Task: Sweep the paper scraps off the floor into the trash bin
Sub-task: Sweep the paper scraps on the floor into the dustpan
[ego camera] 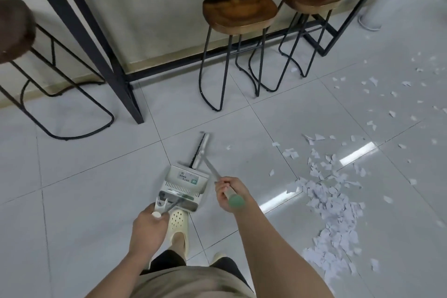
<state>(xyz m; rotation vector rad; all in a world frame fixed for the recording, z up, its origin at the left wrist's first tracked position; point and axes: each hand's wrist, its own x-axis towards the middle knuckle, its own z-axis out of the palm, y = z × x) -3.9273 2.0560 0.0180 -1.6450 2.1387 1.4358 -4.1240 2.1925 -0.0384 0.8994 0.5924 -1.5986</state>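
My left hand [147,225] grips the top of the handle of a white dustpan [183,185], which stands on the tiled floor just ahead of my feet. My right hand [229,192] holds a broom [212,172] by its metal shaft, just below the green end cap. The broom head [202,150] lies on the floor just beyond the dustpan. White paper scraps [331,203] are heaped on the floor to the right of my right arm, and more scraps [377,94] are scattered farther back right. No trash bin is visible.
Two wooden bar stools [239,11] with black wire legs stand ahead under a high table; a third dark stool [14,29] is at the left. Black table legs [96,55] reach the floor. A white plant pot [372,17] sits at the far right.
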